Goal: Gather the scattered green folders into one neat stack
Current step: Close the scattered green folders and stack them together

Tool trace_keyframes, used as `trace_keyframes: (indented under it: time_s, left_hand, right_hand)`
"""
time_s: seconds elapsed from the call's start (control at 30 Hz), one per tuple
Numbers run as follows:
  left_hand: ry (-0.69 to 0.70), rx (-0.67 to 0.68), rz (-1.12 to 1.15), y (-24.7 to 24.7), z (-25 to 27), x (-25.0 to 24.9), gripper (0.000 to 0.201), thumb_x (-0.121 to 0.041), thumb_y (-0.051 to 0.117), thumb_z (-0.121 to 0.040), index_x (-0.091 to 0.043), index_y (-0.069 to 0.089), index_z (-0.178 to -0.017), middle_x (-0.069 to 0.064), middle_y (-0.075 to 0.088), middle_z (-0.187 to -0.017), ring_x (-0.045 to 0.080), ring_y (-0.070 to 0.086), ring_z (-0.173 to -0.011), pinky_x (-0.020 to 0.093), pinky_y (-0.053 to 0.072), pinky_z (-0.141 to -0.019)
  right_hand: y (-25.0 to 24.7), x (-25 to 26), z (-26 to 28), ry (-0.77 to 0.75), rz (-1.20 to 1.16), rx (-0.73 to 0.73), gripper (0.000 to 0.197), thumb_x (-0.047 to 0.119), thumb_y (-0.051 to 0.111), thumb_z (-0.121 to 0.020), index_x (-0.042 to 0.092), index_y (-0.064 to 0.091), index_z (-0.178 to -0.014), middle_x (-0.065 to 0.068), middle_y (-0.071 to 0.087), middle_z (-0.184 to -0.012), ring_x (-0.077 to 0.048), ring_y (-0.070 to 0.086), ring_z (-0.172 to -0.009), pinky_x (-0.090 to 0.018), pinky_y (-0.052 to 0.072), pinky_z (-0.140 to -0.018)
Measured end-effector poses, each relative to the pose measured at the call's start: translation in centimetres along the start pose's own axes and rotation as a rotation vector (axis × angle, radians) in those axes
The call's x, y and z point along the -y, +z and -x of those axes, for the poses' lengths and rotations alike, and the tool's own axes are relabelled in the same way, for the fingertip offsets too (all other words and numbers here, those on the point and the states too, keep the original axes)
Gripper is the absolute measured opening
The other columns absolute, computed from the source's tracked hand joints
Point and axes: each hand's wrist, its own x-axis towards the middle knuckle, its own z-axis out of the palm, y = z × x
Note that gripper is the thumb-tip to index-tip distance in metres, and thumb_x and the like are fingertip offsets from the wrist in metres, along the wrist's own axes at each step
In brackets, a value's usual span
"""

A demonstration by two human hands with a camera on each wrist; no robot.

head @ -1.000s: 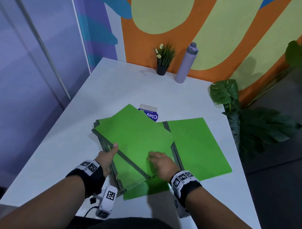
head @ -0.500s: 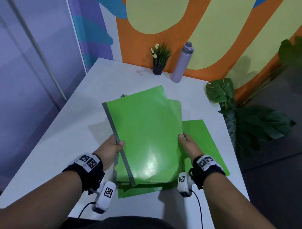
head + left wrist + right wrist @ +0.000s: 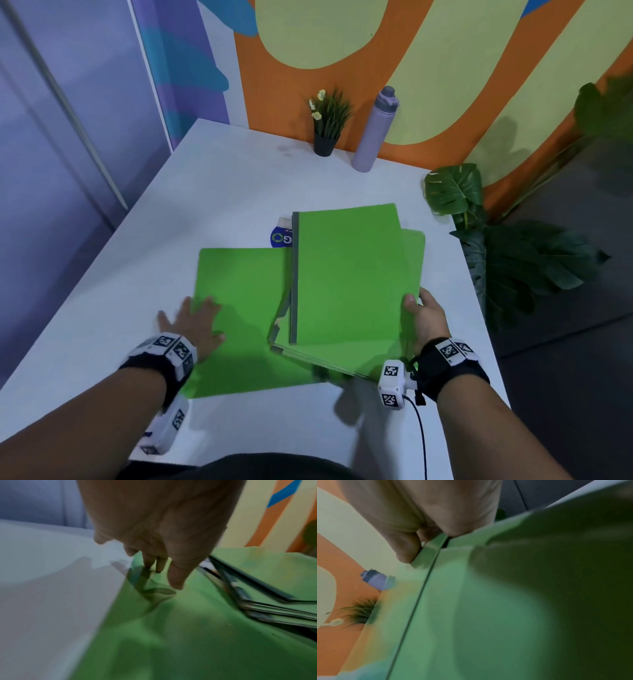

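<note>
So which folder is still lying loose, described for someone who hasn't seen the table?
Start at the white table and find the bundle of folders that the right hand grips. Beside it, toward the left hand, lies one flat green folder. Unlike the bundle, it is single and shows no grey spine.
</note>
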Motion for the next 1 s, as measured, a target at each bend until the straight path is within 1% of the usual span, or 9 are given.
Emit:
trace_keyframes:
  time_s: [0.07,0.13,0.27,0.4,0.53,0.67,0.77,0.9,1.0]
  left_hand:
    - [-0.190,-0.071,0.008,-0.9,-0.6,2.6,0.076,-0.014,0.050,-0.088,-0.030,0.015,-0.153,-0.005,0.004,-0.165,0.027,-0.005,-0.152,0.066,0.006,-0.117]
    - [-0.302,-0.162,-0.011,-1.8,-0.5,4.1,0.078,-0.003,0.051,-0.083,-0.028,0.020,-0.151,0.001,0.008,-0.164,0.033,0.001,-0.151,0.066,0.010,-0.116]
    - [-0.148,-0.288,0.164,-1.4,-0.7,2.8,0.063,-0.005,0.055,-0.083,-0.021,0.041,-0.143,0.007,0.042,-0.151,0.030,0.042,-0.137,0.053,0.039,-0.109]
    - [-0.014,-0.296,0.360,-0.1,-1.2,-0.4,0.038,-0.030,0.058,-0.089,-0.011,0.056,-0.123,0.011,0.056,-0.133,0.028,0.055,-0.119,0.044,0.049,-0.101]
    - [-0.058,-0.202,0.236,0.6,-2.5,-1.4,0.046,-0.053,0.053,-0.085,-0.010,0.063,-0.093,0.014,0.055,-0.124,0.029,0.052,-0.115,0.048,0.049,-0.097]
    - [-0.141,-0.124,0.157,1.2,-3.2,-2.4,0.047,-0.060,0.058,-0.078,-0.018,0.070,-0.094,0.015,0.032,-0.148,0.035,0.029,-0.138,0.058,0.036,-0.108]
    - [-0.148,-0.122,0.165,1.5,-3.8,-2.6,0.044,-0.058,0.058,-0.078,-0.020,0.075,-0.093,0.016,0.030,-0.152,0.033,0.022,-0.142,0.059,0.030,-0.112]
    - [-0.195,-0.170,0.293,0.8,-3.1,-2.9,0.038,-0.047,0.055,-0.085,-0.019,0.074,-0.102,0.014,0.022,-0.156,0.032,0.018,-0.145,0.049,0.023,-0.119]
    - [-0.196,-0.219,0.434,-1.1,-1.6,-4.1,0.034,-0.029,0.054,-0.090,-0.010,0.070,-0.112,0.016,0.031,-0.151,0.034,0.028,-0.139,0.041,0.027,-0.116]
  right_hand:
    - [-0.2,0.0,0.1,0.013,-0.005,0.014,0.041,0.013,0.050,-0.095,0.018,0.046,-0.135,-0.002,0.057,-0.118,-0.027,0.054,-0.108,-0.048,0.041,-0.102]
    - [0.3,-0.3,0.5,0.008,0.049,0.087,0.026,0.008,0.047,-0.095,0.015,0.052,-0.120,-0.004,0.063,-0.107,-0.030,0.060,-0.100,-0.048,0.047,-0.095]
    - [1.7,-1.8,0.5,0.082,0.174,0.240,0.038,-0.008,0.047,-0.086,0.007,0.057,-0.119,-0.020,0.069,-0.105,-0.041,0.067,-0.092,-0.054,0.055,-0.082]
    - [2.6,-2.4,-0.1,0.201,0.219,0.226,0.041,-0.009,0.048,-0.073,-0.009,0.057,-0.114,-0.023,0.064,-0.092,-0.035,0.063,-0.072,-0.038,0.052,-0.060]
    - [4.3,-2.6,-0.2,0.240,0.345,0.197,0.058,0.037,0.061,-0.084,0.007,0.038,-0.127,-0.011,0.049,-0.116,-0.034,0.051,-0.108,-0.045,0.045,-0.090]
    - [4.5,-3.1,-0.4,0.122,0.472,0.106,0.035,0.012,0.055,-0.088,0.006,0.042,-0.120,-0.014,0.058,-0.108,-0.029,0.055,-0.090,-0.037,0.050,-0.079]
    - [3.9,-3.1,-1.1,0.099,0.480,0.116,0.046,-0.008,0.043,-0.085,0.011,0.050,-0.127,-0.014,0.063,-0.102,-0.029,0.060,-0.082,-0.032,0.050,-0.066]
    - [3.6,-3.5,-1.3,0.161,0.419,0.148,0.050,-0.002,0.050,-0.085,0.010,0.045,-0.133,-0.020,0.063,-0.112,-0.037,0.063,-0.099,-0.045,0.052,-0.089]
    - [3.9,-3.6,-0.7,0.124,0.381,0.053,0.043,0.013,0.057,-0.087,0.006,0.046,-0.128,-0.017,0.061,-0.115,-0.034,0.060,-0.103,-0.046,0.050,-0.093]
